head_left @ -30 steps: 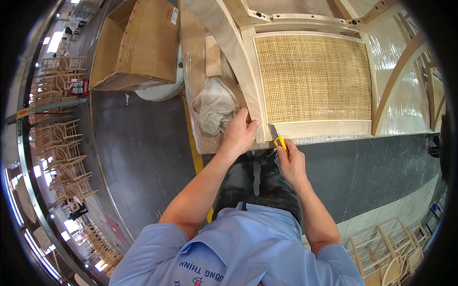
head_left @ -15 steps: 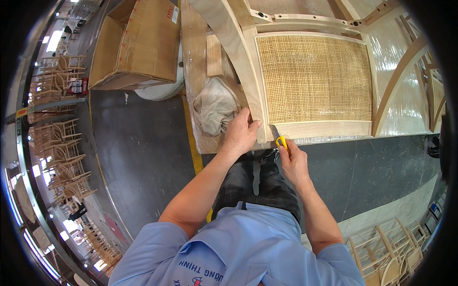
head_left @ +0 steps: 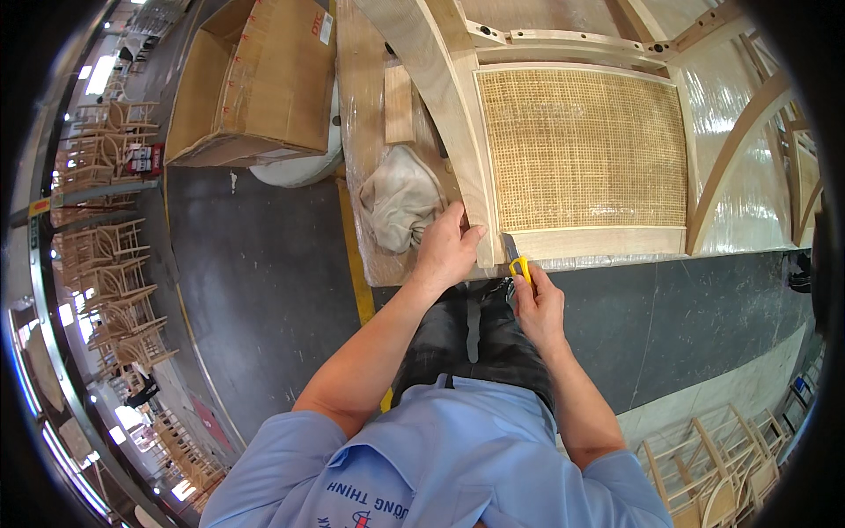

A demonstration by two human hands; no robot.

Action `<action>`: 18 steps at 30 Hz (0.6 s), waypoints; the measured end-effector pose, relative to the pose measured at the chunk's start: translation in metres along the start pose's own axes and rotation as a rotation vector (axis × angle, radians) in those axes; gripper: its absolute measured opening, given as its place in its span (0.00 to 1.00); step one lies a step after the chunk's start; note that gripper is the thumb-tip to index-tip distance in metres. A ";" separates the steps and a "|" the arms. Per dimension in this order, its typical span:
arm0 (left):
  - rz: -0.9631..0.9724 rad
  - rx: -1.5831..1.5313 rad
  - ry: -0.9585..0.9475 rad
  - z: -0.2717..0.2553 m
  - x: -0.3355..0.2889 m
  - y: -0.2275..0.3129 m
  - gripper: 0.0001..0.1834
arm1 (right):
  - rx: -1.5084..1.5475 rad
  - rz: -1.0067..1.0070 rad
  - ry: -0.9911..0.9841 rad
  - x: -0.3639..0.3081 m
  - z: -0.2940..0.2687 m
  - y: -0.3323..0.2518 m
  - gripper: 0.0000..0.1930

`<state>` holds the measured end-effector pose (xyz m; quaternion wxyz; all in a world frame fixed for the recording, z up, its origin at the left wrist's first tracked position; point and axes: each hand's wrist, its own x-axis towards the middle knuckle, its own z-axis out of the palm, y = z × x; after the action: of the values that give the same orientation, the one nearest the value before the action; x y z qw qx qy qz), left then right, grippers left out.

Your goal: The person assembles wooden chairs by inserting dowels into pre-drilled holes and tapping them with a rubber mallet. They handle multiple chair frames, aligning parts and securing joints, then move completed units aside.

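Note:
A pale wooden chair frame lies on the wrapped worktop, with a woven cane panel set inside it. My left hand is closed on the frame's near left corner, thumb on top and fingers at the outer side. In my right hand is a yellow utility knife. Its blade rests at the joint between the side post and the near rail, just off the cane panel's corner. A crumpled pale cloth lies left of my left hand.
Beside the cloth sits a small wood block. An open cardboard box stands left of the worktop, on a round white surface. Curved frame parts rise at the right. Wooden chairs line the far left.
The knife blade has shifted very slightly and stands a bit more upright at the joint. The frame sits a touch further right in the picture; my left hand keeps its hold.

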<state>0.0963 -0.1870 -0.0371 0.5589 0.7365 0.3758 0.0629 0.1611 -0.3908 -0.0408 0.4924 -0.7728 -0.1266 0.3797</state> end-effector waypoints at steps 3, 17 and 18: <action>0.004 -0.027 0.006 0.001 0.000 -0.002 0.14 | -0.049 -0.025 -0.007 0.001 -0.003 -0.003 0.12; -0.039 0.013 -0.016 -0.001 -0.001 0.005 0.15 | -0.080 -0.034 -0.013 0.004 -0.004 -0.004 0.13; -0.040 0.010 -0.016 -0.001 -0.001 0.005 0.15 | -0.080 -0.033 -0.013 0.004 -0.004 -0.004 0.13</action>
<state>0.0977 -0.1870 -0.0317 0.5595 0.7321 0.3862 0.0438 0.1674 -0.3896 -0.0384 0.4664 -0.7872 -0.1579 0.3712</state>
